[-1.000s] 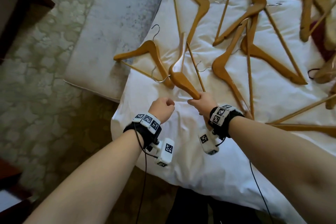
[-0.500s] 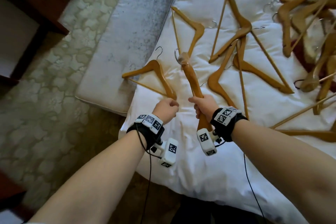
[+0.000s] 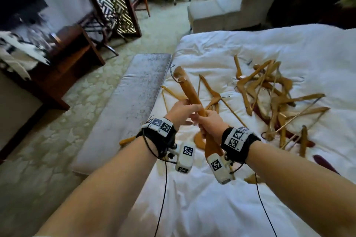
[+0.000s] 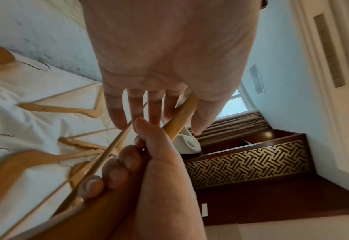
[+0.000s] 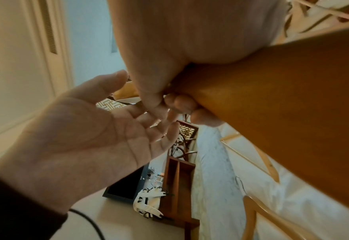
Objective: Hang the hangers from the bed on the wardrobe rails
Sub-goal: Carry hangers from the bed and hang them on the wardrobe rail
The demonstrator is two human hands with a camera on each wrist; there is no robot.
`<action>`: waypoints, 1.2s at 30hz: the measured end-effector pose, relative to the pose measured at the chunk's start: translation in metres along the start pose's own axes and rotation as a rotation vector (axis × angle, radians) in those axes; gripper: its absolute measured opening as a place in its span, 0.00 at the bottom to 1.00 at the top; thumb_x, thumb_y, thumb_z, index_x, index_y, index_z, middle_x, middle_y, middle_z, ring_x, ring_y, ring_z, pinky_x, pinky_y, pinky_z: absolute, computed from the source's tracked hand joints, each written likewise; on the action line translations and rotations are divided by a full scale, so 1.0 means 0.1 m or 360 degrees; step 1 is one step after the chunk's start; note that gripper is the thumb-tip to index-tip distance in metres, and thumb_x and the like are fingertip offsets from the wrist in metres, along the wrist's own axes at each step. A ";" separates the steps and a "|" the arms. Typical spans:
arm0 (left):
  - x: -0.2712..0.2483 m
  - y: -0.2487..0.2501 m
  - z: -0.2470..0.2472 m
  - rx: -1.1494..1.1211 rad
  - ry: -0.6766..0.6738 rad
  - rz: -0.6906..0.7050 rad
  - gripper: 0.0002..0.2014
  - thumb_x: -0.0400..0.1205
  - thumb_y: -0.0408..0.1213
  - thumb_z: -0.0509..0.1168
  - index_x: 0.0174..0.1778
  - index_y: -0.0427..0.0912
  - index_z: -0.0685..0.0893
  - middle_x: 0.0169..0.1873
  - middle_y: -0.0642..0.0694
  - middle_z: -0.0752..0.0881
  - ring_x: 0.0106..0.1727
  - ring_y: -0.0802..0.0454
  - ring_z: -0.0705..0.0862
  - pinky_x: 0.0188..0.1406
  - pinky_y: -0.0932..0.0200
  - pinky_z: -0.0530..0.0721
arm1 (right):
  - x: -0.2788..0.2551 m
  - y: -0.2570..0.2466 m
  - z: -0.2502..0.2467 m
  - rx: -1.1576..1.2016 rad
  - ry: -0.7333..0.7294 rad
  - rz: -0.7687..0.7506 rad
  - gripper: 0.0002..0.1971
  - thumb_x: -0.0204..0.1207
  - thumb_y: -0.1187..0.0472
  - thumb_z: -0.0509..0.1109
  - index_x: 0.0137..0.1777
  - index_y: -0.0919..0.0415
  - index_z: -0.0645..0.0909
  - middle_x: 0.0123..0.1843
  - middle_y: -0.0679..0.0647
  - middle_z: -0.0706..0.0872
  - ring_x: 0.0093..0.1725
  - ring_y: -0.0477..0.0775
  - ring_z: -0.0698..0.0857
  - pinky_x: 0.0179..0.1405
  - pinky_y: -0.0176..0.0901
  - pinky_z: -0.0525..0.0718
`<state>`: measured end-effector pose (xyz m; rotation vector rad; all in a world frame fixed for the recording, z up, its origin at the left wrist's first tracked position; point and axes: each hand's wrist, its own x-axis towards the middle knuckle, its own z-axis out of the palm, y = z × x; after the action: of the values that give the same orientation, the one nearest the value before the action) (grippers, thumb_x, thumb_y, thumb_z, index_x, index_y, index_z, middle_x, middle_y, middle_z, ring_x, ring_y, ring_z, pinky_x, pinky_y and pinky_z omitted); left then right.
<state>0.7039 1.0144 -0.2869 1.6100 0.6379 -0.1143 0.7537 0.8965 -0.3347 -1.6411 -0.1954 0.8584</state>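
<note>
A person's right hand (image 3: 209, 123) is wrapped tightly around a wooden hanger (image 3: 189, 90), holding it raised and tilted above a white bed (image 3: 289, 48), its metal hook pointing up and away. The left hand (image 3: 180, 110) is open, its straight fingers (image 4: 116, 112) reaching along the hanger's wood just above the right fist. More wooden hangers (image 3: 273, 98) lie in a loose heap on the bed to the right, and a grey padded bench (image 3: 134, 92) sits along the bed's left edge.
</note>
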 end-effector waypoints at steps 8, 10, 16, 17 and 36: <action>-0.18 0.61 0.36 -0.0159 0.0029 0.0177 0.13 0.82 0.35 0.70 0.61 0.37 0.82 0.51 0.41 0.89 0.54 0.46 0.89 0.40 0.57 0.87 | -0.35 -0.51 -0.41 -0.0120 -0.0026 -0.0234 0.11 0.79 0.63 0.72 0.58 0.68 0.86 0.32 0.63 0.76 0.18 0.48 0.73 0.17 0.38 0.75; -0.16 0.63 0.38 -0.0207 0.0025 0.0201 0.15 0.82 0.34 0.71 0.64 0.34 0.82 0.52 0.40 0.89 0.56 0.45 0.89 0.39 0.57 0.87 | -0.37 -0.56 -0.46 -0.0157 -0.0037 -0.0254 0.12 0.78 0.63 0.73 0.57 0.70 0.86 0.27 0.56 0.72 0.18 0.48 0.73 0.17 0.38 0.75; -0.20 0.55 0.41 -0.0186 0.0215 0.0287 0.08 0.82 0.34 0.71 0.54 0.37 0.83 0.49 0.38 0.89 0.54 0.41 0.89 0.53 0.44 0.89 | -0.35 -0.54 -0.53 -0.0344 -0.0088 -0.0386 0.11 0.79 0.62 0.73 0.52 0.72 0.83 0.27 0.56 0.75 0.20 0.49 0.76 0.20 0.39 0.78; -0.24 0.51 0.40 -0.0188 0.0255 0.0292 0.07 0.82 0.34 0.71 0.54 0.37 0.83 0.48 0.38 0.89 0.54 0.41 0.89 0.55 0.43 0.89 | -0.35 -0.52 -0.50 -0.0399 -0.0109 -0.0398 0.09 0.79 0.62 0.73 0.53 0.69 0.84 0.28 0.56 0.76 0.21 0.48 0.77 0.21 0.40 0.79; -2.18 -0.72 -0.28 -0.0616 0.1405 0.0162 0.07 0.84 0.34 0.70 0.42 0.40 0.80 0.38 0.42 0.86 0.34 0.48 0.86 0.18 0.67 0.79 | -1.38 0.03 0.85 -0.1414 -0.0787 -0.0646 0.15 0.74 0.55 0.79 0.34 0.47 0.74 0.32 0.45 0.80 0.32 0.42 0.77 0.26 0.31 0.69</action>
<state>0.4796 0.9687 -0.2520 1.2605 1.1588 0.7913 0.6014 0.8854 -0.2801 -2.0358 -1.3659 0.8960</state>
